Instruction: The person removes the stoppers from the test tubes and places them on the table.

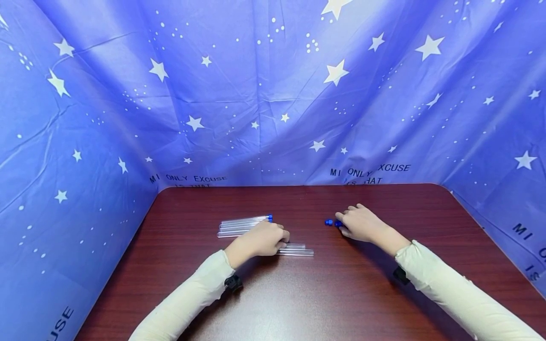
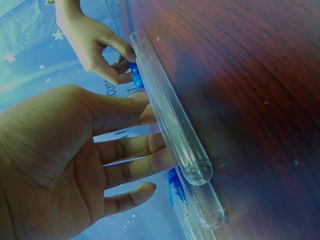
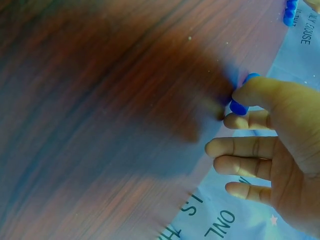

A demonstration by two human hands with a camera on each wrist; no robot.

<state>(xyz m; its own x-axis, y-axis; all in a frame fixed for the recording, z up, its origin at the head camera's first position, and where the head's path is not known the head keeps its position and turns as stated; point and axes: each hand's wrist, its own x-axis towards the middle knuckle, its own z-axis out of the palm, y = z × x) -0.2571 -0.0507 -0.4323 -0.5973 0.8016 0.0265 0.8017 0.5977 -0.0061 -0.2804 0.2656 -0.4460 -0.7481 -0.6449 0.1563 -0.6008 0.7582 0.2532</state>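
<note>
Two clear test tubes (image 2: 172, 110) without caps lie side by side on the table. My left hand (image 1: 262, 239) is over them, its thumb and fingertips right at the side of the nearer one and its fingers fairly straight. Behind that hand, several test tubes with blue caps (image 1: 243, 227) lie in a row. Farther right, my right hand (image 1: 362, 225) pinches a small blue cap (image 3: 240, 107) between thumb and index finger, close over the table; the other fingers are extended. Another blue cap (image 1: 328, 222) lies just left of this hand.
The dark red wooden table (image 1: 256, 303) has rounded far corners. A blue curtain (image 1: 264, 94) with white stars and black lettering hangs behind it and on both sides. Dark wrist cameras (image 1: 233, 282) sit under the pale sleeves.
</note>
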